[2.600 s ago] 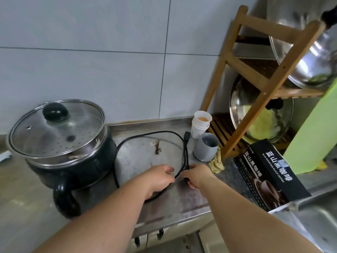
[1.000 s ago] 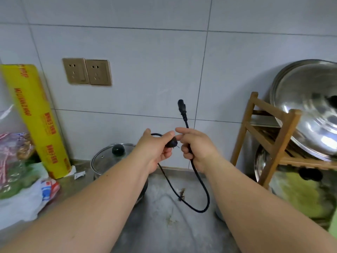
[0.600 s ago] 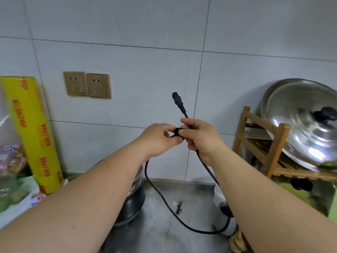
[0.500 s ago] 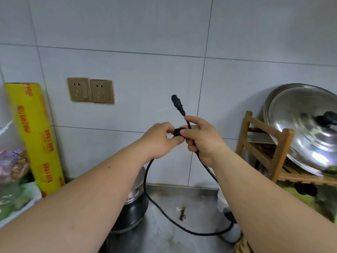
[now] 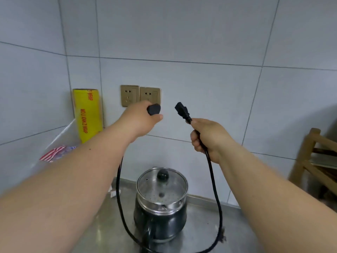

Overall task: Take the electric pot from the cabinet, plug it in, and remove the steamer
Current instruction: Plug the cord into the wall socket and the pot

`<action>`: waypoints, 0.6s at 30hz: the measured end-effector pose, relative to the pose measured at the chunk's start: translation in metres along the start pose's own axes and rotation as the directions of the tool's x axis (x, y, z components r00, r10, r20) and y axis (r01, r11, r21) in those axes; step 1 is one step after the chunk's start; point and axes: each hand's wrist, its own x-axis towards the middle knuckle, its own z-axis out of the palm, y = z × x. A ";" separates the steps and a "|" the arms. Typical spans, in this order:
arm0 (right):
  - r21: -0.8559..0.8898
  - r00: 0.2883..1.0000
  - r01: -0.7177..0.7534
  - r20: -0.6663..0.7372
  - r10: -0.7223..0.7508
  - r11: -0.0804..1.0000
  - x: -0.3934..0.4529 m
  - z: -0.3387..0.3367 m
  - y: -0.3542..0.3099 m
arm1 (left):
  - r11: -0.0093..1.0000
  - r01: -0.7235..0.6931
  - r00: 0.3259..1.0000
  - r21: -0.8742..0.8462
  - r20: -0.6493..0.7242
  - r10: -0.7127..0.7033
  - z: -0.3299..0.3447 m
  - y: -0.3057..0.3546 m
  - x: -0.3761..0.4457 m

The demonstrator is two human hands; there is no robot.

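The black electric pot (image 5: 160,223) stands on the steel counter, with a steel steamer ring (image 5: 161,205) and a glass lid (image 5: 162,186) on top. My left hand (image 5: 140,121) grips the black wall plug (image 5: 154,109) of the power cord (image 5: 216,198), held just below the right one of two gold wall sockets (image 5: 149,95). My right hand (image 5: 207,136) holds the cord near its other end, whose pot connector (image 5: 182,110) sticks up free in the air. The cord hangs in a loop in front of the pot.
A yellow roll of cling wrap (image 5: 87,114) stands against the wall on the left, above a plastic bag (image 5: 54,152). A wooden rack (image 5: 315,161) is at the right edge. The steel counter (image 5: 233,229) runs under the pot.
My hands have come apart: the left carried the plug up to the sockets, the right keeps the connector end. The view has swung left, so the pot is now in the centre.
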 end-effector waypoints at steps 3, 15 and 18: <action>0.080 0.996 -0.011 0.085 0.005 0.997 0.010 0.032 -0.002 | 0.990 0.069 0.993 0.126 -0.106 -0.056 -0.034 -0.029 0.017; 0.016 0.996 -0.003 -0.086 0.004 1.000 0.049 0.073 0.009 | 0.991 0.123 0.988 0.052 -0.102 -0.117 -0.036 -0.086 0.089; 0.032 0.987 -0.031 -0.159 0.036 0.999 0.057 0.075 0.011 | 0.993 0.100 0.990 -0.059 -0.096 -0.106 -0.011 -0.086 0.110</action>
